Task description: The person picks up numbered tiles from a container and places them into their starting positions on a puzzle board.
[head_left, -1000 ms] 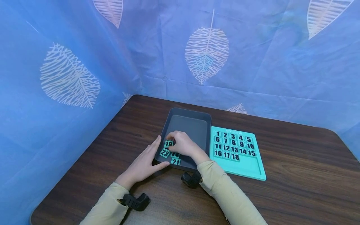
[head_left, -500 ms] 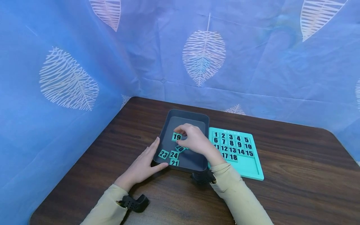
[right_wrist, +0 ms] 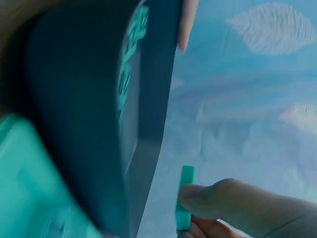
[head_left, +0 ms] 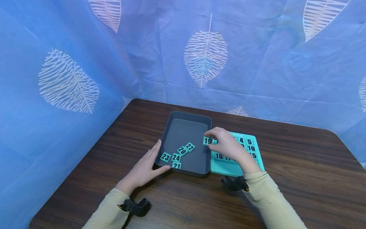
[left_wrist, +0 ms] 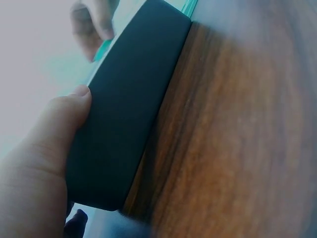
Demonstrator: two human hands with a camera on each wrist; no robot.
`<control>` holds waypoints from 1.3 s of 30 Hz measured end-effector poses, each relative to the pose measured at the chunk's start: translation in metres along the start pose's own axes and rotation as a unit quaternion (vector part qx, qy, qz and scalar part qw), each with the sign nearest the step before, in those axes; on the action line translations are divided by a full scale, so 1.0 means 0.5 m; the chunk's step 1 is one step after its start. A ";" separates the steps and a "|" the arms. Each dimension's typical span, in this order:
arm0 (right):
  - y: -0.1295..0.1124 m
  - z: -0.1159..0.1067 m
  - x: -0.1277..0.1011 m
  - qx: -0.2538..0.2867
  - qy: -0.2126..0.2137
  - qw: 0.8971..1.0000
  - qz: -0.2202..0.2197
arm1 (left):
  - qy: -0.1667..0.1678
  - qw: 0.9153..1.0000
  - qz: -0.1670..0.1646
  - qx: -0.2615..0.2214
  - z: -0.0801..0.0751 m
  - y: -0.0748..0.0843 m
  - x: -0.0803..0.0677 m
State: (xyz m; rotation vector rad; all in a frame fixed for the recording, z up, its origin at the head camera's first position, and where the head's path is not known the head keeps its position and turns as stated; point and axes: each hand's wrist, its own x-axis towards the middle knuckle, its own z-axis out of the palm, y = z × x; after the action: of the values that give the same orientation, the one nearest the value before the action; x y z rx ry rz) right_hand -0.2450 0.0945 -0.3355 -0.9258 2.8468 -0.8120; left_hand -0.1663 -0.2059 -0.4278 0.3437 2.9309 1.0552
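Observation:
My right hand (head_left: 227, 144) pinches the number tile 19 (head_left: 207, 141) between thumb and fingers, over the seam between the dark grey tray (head_left: 186, 127) and the turquoise number board (head_left: 226, 168). In the right wrist view that tile (right_wrist: 185, 198) is seen edge-on, raised above the tray's rim. With fingers straight, my left hand (head_left: 144, 168) rests against the tray's near left corner, thumb on the front rim. Loose tiles 20 (head_left: 182, 150), 22 (head_left: 189, 146), 23 (head_left: 165, 156), 24 (head_left: 176, 157) and 21 (head_left: 176, 165) lie inside the tray. The board carries numbered tiles in rows, partly hidden by the right hand.
Tray and board stand side by side on a dark wooden table (head_left: 300, 165). A blue curtain (head_left: 143, 47) with white leaf prints hangs behind and to the left. Each wrist wears a black camera strap.
My right hand has lifted tile 19 from among the loose tiles and carried it right, to the board's left edge. Tiles 20 and 22 are uncovered. The left hand has stayed at the tray.

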 end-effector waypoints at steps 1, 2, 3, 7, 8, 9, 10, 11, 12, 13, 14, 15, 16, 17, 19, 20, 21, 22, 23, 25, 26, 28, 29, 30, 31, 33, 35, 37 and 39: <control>0.011 -0.006 -0.009 -0.007 0.000 1.000 0.004 | -0.001 1.000 -0.001 -0.001 0.000 0.000 0.000; 0.023 -0.012 -0.017 -0.011 -0.001 1.000 0.009 | -0.001 1.000 -0.002 -0.001 0.001 0.000 0.001; 0.034 -0.017 -0.026 -0.016 -0.002 1.000 0.013 | -0.003 1.000 -0.004 -0.001 0.001 0.000 0.001; 0.074 -0.032 -0.056 -0.040 -0.006 0.999 0.027 | -0.002 1.000 -0.003 -0.002 0.001 -0.002 0.000; 0.084 -0.033 -0.062 -0.047 -0.005 0.998 0.028 | -0.002 1.000 -0.004 -0.002 0.001 -0.002 0.000; 0.093 -0.034 -0.068 -0.055 -0.006 0.998 0.028 | 0.000 1.000 -0.004 -0.003 0.001 -0.003 -0.001; 0.101 -0.034 -0.073 -0.060 -0.007 0.998 0.027 | 0.001 1.000 -0.005 -0.004 0.001 -0.003 -0.001; 0.110 -0.034 -0.078 -0.065 -0.007 0.998 0.026 | 0.001 1.000 -0.005 -0.005 0.000 -0.003 -0.002; 0.117 -0.034 -0.083 -0.067 -0.009 0.997 0.026 | 0.000 1.000 -0.006 -0.005 0.000 -0.003 -0.002; 0.123 -0.034 -0.089 -0.068 -0.011 0.997 0.028 | -0.001 1.000 -0.005 -0.005 0.000 -0.003 -0.002; 0.129 -0.035 -0.095 -0.068 -0.013 0.997 0.029 | -0.002 1.000 -0.005 -0.006 0.000 -0.003 -0.002; 0.134 -0.037 -0.100 -0.067 -0.015 0.997 0.033 | -0.003 1.000 -0.004 -0.007 -0.001 -0.002 -0.003; 0.138 -0.039 -0.106 -0.066 -0.019 0.997 0.037 | -0.004 1.000 -0.004 -0.008 -0.001 -0.002 -0.002; 0.141 -0.041 -0.112 -0.067 -0.022 0.997 0.041 | -0.006 1.000 -0.004 -0.008 -0.001 -0.001 -0.002; 0.146 -0.047 -0.122 -0.067 -0.030 0.996 0.049 | -0.007 1.000 -0.006 -0.008 -0.001 -0.001 -0.002; 0.148 -0.050 -0.126 -0.067 -0.035 0.996 0.053 | -0.007 1.000 -0.007 -0.008 -0.001 -0.001 -0.001; 0.150 -0.053 -0.131 -0.067 -0.041 0.995 0.058 | -0.006 1.000 -0.008 -0.008 -0.001 -0.001 -0.001; 0.152 -0.055 -0.134 -0.067 -0.048 0.995 0.061 | -0.006 1.000 -0.009 -0.007 -0.001 -0.001 0.000; 0.155 -0.058 -0.137 -0.066 -0.054 0.994 0.063 | -0.006 1.000 -0.007 -0.007 -0.002 -0.001 0.000; 0.159 -0.061 -0.141 -0.065 -0.068 0.993 0.066 | -0.005 1.000 -0.007 -0.007 -0.002 -0.001 0.000; 0.160 -0.062 -0.143 -0.065 -0.074 0.993 0.067 | -0.004 1.000 -0.006 -0.007 -0.001 -0.002 0.001; 0.164 -0.063 -0.146 -0.068 -0.082 0.992 0.066 | -0.004 1.000 -0.007 -0.007 -0.002 -0.002 0.001; 0.165 -0.063 -0.147 -0.068 -0.085 0.992 0.066 | -0.005 1.000 -0.007 -0.007 -0.001 -0.002 0.001; 0.166 -0.063 -0.148 -0.069 -0.088 0.992 0.066 | -0.005 1.000 -0.008 -0.008 -0.001 -0.002 0.001; 0.167 -0.062 -0.149 -0.070 -0.089 0.991 0.066 | -0.005 1.000 -0.006 -0.009 -0.001 -0.001 0.001; 0.169 -0.060 -0.152 -0.070 -0.090 0.991 0.064 | -0.007 1.000 -0.011 -0.010 -0.001 -0.001 0.001; 0.170 -0.059 -0.154 -0.068 -0.088 0.992 0.061 | -0.008 1.000 -0.011 -0.009 -0.001 -0.001 0.001; 0.171 -0.057 -0.155 -0.068 -0.086 0.992 0.060 | -0.009 1.000 -0.013 -0.009 -0.001 -0.001 0.001; 0.172 -0.055 -0.155 -0.066 -0.084 0.993 0.060 | -0.008 1.000 -0.014 -0.010 -0.001 -0.001 0.001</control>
State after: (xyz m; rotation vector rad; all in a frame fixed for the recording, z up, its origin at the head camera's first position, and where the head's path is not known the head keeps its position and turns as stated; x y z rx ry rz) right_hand -0.2328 0.2094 -0.3634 -0.7843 2.8036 -0.5142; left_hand -0.1667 -0.2066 -0.4275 0.3073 2.8994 1.0721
